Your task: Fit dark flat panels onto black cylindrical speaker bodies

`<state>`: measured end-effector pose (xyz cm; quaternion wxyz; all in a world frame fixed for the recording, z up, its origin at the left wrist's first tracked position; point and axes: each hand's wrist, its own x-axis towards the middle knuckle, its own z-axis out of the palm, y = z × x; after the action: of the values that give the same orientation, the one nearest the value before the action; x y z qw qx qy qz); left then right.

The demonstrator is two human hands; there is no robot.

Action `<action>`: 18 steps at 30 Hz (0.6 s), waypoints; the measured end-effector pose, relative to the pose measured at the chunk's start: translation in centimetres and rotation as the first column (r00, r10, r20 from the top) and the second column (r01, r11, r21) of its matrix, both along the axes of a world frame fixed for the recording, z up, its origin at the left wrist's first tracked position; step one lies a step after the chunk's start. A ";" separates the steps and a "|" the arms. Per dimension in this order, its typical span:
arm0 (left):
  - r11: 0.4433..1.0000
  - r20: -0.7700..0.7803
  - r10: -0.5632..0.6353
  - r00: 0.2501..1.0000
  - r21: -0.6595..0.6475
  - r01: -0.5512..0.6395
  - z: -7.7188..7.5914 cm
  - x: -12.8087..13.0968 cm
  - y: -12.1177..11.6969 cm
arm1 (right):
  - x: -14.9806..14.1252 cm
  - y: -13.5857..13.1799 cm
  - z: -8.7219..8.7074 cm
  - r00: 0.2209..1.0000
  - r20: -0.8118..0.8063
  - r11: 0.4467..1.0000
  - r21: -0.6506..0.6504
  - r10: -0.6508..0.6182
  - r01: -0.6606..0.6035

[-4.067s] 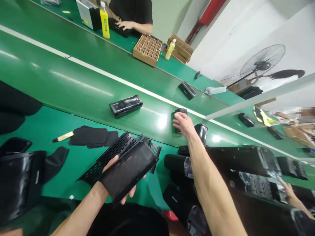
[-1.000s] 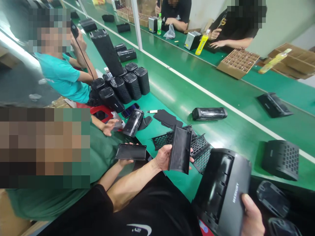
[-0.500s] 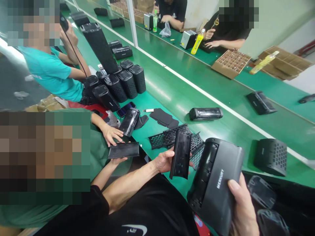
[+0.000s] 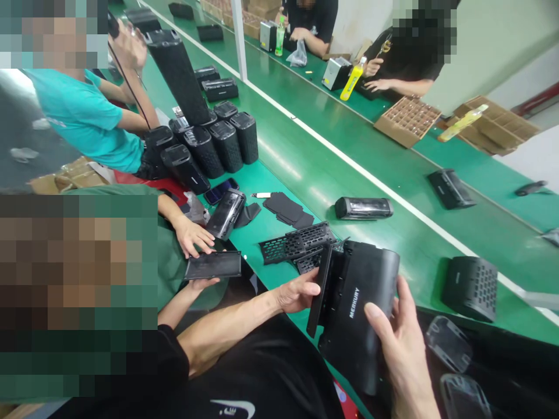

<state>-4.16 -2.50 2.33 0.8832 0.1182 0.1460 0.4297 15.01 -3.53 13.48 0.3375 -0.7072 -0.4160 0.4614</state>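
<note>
My right hand (image 4: 399,331) is wrapped round a black speaker housing (image 4: 364,308) lettered MERKURY, thumb on its front. The housing's open side faces left. Between the fingers and thumb of my left hand (image 4: 297,291) is a long black cover panel (image 4: 319,288), turned nearly edge-on. It stands along the housing's open side; whether the two touch I cannot make out. Just behind, several perforated black grilles (image 4: 301,240) lie in a loose pile, partly hidden by the panel and housing.
A co-worker's hands (image 4: 194,238) hold another black panel (image 4: 213,265) at left. Several speakers (image 4: 231,139) stand grouped on the green table. Dark flat sheets (image 4: 286,208) lie nearby. One unit (image 4: 364,208) rests on the belt, another (image 4: 471,288) at right. Clear end caps (image 4: 449,343) lie at lower right.
My right hand has brought the housing left, up to the cover panel. My left hand has turned the panel from face-on to nearly edge-on against the housing's open side.
</note>
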 end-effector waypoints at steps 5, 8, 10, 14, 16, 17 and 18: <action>0.999 -0.026 -0.025 0.999 0.038 0.026 0.6 0.5 0.4 | -0.2 0.3 0.1 0.998 0.062 1.000 -0.003 0.032 -0.031; 0.998 -0.043 -0.032 0.999 0.048 0.034 0.7 0.7 0.5 | -0.1 0.3 0.0 0.995 0.088 0.999 -0.006 0.041 -0.041; 0.998 -0.055 -0.036 0.998 0.043 0.038 0.7 0.9 0.5 | 0.1 0.4 -0.2 0.994 0.098 0.998 -0.006 0.058 -0.057; 0.999 -0.085 -0.043 0.995 0.017 0.045 0.3 1.2 0.3 | 0.5 0.4 -0.9 0.986 0.144 0.997 -0.017 0.080 -0.079; 0.999 -0.098 -0.049 0.994 0.014 0.050 0.0 1.4 0.3 | 0.7 0.3 -1.1 0.984 0.154 0.996 -0.031 0.089 -0.085; 0.998 -0.100 -0.052 0.994 0.015 0.054 -0.1 1.5 0.3 | 0.7 0.3 -1.3 0.984 0.154 0.995 -0.036 0.093 -0.089; 0.998 -0.098 -0.056 0.994 0.016 0.058 -0.2 1.5 0.3 | 0.8 0.3 -1.4 0.983 0.153 0.995 -0.037 0.098 -0.094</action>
<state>-2.62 -2.21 2.12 0.8858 0.1513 0.1815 0.3995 15.80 -3.28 12.07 0.2708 -0.7250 -0.4677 0.4270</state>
